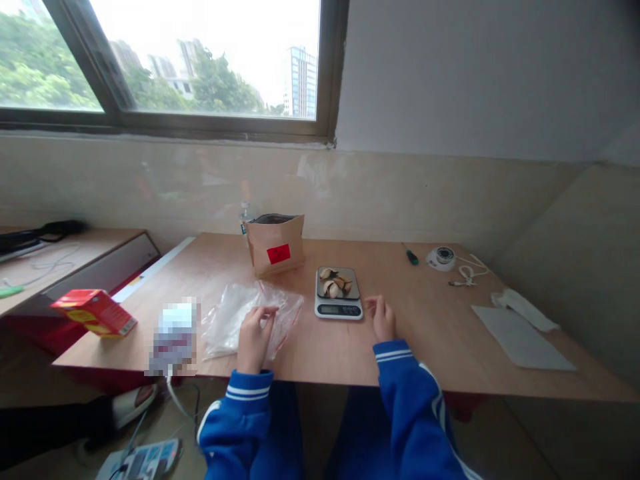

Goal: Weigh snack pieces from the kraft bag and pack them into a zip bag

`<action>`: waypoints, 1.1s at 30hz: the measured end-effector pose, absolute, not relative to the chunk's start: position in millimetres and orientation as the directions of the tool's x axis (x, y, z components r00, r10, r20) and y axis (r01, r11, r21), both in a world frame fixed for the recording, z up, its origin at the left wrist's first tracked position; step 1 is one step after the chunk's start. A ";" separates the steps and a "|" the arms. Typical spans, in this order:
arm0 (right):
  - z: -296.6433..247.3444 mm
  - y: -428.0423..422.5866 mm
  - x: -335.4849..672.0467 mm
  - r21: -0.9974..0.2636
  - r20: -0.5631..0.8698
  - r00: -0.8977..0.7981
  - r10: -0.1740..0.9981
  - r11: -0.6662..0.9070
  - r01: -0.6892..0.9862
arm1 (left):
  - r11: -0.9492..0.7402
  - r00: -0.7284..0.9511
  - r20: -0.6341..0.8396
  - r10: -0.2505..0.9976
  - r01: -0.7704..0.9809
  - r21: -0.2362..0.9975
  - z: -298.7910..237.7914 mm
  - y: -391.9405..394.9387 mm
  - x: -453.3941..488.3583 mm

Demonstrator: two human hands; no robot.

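A digital kitchen scale stands on the table, its display facing me. Several pale brown pieces that look like garlic cloves or dried mushrooms lie on its metal plate. Close to the scale's right edge is my right hand, its fingers curled and pinched together. My left hand is over clear plastic bags, thumb and forefinger brought together. Whatever either hand may pinch is too small to make out. Behind the bags a brown paper pouch with a red label stands upright, its top open.
On the left of the table are a red box and a blurred-out device with a cable. At the right lie a green-handled screwdriver, a white dome camera and a white sheet. Another person's foot shows lower left.
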State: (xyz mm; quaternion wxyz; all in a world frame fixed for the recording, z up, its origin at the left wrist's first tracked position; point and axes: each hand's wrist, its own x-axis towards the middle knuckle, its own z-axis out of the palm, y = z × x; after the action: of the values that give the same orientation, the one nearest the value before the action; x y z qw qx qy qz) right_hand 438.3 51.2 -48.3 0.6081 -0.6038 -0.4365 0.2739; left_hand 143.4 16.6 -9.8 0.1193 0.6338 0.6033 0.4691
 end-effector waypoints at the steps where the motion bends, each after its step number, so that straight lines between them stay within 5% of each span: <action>1: -44.5 32.3 425.4 -0.974 0.200 0.447 0.872 0.129 0.185 | -0.263 -0.186 0.467 0.864 0.624 0.735 -2.6 14.4 150.2; 8: 0.3 -32.7 328.8 -0.991 0.128 -0.029 0.991 0.129 0.029 | -0.342 -0.275 0.497 0.823 0.459 0.820 20.2 -12.7 208.7; 17: -1.7 -20.4 347.4 -0.998 -0.003 0.221 0.975 0.011 -0.063 | -0.201 -0.494 0.404 0.770 0.413 0.888 8.9 -21.7 190.7; 21: 0.5 -29.3 367.9 -0.996 0.080 0.094 0.992 0.075 0.053 | -0.185 -0.434 0.291 0.853 0.270 0.945 5.9 -21.4 188.2; 26: -10.1 -13.1 376.8 -0.929 0.293 0.289 0.911 0.201 0.310 | -0.129 -0.380 0.131 0.916 0.030 0.991 -2.4 -19.9 200.2; 30: -13.7 32.4 376.9 -0.752 0.498 0.139 0.856 0.346 0.562 | -0.083 -0.310 0.043 0.950 -0.117 0.990 -9.1 -17.5 202.5; 33: -9.6 61.6 371.8 -0.569 0.510 0.000 0.860 0.337 0.750 | -0.058 -0.312 0.015 0.950 -0.128 0.990 -12.9 -16.6 199.3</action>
State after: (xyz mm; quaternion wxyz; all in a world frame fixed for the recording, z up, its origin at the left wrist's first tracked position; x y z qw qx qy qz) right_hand 371.8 61.6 -9.6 0.4158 -0.5721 -0.7038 0.0661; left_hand 199.3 -16.6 -12.9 0.4386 0.3895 0.5279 0.6143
